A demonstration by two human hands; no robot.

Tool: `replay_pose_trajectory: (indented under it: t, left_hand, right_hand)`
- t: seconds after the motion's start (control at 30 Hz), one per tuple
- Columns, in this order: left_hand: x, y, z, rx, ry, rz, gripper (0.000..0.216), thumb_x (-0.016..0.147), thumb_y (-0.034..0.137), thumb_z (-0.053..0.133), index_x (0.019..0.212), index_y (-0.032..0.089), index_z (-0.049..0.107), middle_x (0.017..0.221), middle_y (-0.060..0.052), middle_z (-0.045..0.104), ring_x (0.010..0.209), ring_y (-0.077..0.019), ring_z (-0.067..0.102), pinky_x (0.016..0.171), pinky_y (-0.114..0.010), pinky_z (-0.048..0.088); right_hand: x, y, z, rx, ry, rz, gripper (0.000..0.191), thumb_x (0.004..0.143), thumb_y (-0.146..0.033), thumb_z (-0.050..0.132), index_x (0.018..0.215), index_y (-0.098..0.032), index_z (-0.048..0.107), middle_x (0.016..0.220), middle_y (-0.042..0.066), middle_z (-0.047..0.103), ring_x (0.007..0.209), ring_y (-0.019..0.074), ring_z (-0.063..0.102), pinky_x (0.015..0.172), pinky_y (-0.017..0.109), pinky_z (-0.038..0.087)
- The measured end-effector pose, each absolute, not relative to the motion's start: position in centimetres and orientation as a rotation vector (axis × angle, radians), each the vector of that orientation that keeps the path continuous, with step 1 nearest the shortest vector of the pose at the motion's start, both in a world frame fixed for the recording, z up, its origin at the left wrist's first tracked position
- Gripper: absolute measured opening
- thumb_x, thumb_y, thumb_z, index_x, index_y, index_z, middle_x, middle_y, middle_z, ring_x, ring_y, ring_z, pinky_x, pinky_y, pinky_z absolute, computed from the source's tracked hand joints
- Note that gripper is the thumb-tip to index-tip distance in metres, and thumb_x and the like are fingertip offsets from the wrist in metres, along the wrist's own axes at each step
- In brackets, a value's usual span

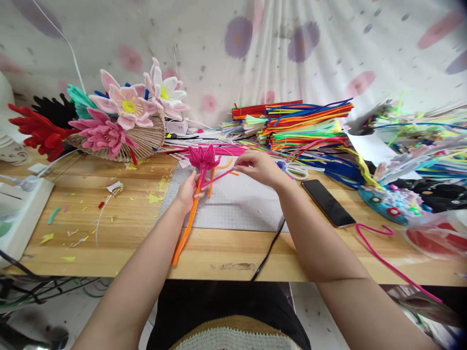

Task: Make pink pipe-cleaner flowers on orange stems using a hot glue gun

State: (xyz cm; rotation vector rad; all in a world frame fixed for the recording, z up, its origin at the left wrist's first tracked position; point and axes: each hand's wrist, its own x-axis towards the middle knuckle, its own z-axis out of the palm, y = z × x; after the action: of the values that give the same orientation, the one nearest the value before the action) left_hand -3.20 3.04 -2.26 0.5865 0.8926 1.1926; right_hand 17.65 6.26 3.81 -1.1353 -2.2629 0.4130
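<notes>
A magenta pipe-cleaner flower [203, 158] stands upright over the grey cutting mat [237, 209], its orange pipe-cleaner stem [188, 231] slanting down toward the table's front edge. My left hand [188, 190] is closed around the stem just below the bloom. From there a magenta pipe cleaner [221, 176] runs out to the right, stretched between the flower's base and my right hand [253, 167]. The fingers of my right hand pinch its far end. Short orange pipe-cleaner pieces [228, 165] stick out or lie beside the flower; whether they join it is unclear.
Finished fuzzy flowers [127, 107] fill a wicker basket [149, 136] at the back left. Bundles of coloured pipe cleaners [302, 121] are stacked behind the mat. To the right lie a phone [328, 203] and a loose magenta pipe cleaner [386, 262]. A power strip [29, 214] sits far left.
</notes>
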Motion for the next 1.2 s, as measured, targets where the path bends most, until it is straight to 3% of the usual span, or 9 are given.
replay_pose_trajectory:
  t: [0.23, 0.43, 0.8, 1.03, 1.2]
  left_hand:
    - [-2.7, 3.1, -3.0, 0.722, 1.028, 1.196, 0.030, 0.084, 0.035, 0.045, 0.073, 0.009, 0.056, 0.065, -0.004, 0.056, 0.040, -0.0021, 0.036, 0.029, -0.012, 0.016]
    - [-2.4, 2.9, -3.2, 0.811, 1.118, 1.163, 0.028, 0.081, 0.036, 0.050, 0.073, 0.011, 0.058, 0.050, 0.000, 0.048, 0.036, -0.0030, 0.033, 0.031, -0.015, 0.015]
    - [-2.3, 2.8, -3.4, 0.867, 1.134, 1.203, 0.024, 0.079, 0.032, 0.052, 0.071, 0.010, 0.058, 0.065, -0.004, 0.057, 0.040, -0.0030, 0.037, 0.030, -0.014, 0.016]
    - [-2.4, 3.0, -3.9, 0.869, 1.141, 1.182, 0.030, 0.080, 0.034, 0.051, 0.066, 0.009, 0.060, 0.047, -0.001, 0.047, 0.036, -0.0040, 0.035, 0.030, -0.014, 0.017]
    - [-2.4, 2.8, -3.8, 0.896, 1.145, 1.188, 0.027, 0.078, 0.033, 0.055, 0.066, 0.009, 0.061, 0.048, -0.001, 0.047, 0.037, -0.0038, 0.036, 0.030, -0.014, 0.018]
  right_hand:
    - [16.7, 9.7, 4.6, -1.264, -2.332, 0.326, 0.020, 0.073, -0.036, 0.059, 0.077, -0.019, 0.068, 0.075, 0.001, 0.064, 0.068, 0.0120, 0.052, 0.059, 0.022, 0.033]
    - [16.3, 10.7, 4.6, -1.340, -2.345, 0.255, 0.021, 0.072, -0.037, 0.059, 0.079, -0.020, 0.068, 0.076, 0.001, 0.064, 0.069, 0.0120, 0.053, 0.059, 0.022, 0.033]
    - [15.4, 10.4, 4.4, -1.380, -2.309, 0.110, 0.020, 0.074, -0.037, 0.058, 0.078, -0.021, 0.067, 0.080, 0.001, 0.064, 0.071, 0.0129, 0.053, 0.059, 0.023, 0.031]
    - [15.2, 9.9, 4.6, -1.368, -2.308, 0.051, 0.018, 0.075, -0.035, 0.057, 0.077, -0.021, 0.067, 0.080, 0.001, 0.063, 0.072, 0.0133, 0.052, 0.058, 0.023, 0.030]
    - [15.1, 9.8, 4.4, -1.362, -2.322, 0.053, 0.018, 0.076, -0.035, 0.055, 0.078, -0.021, 0.066, 0.082, 0.001, 0.062, 0.072, 0.0131, 0.052, 0.058, 0.024, 0.029]
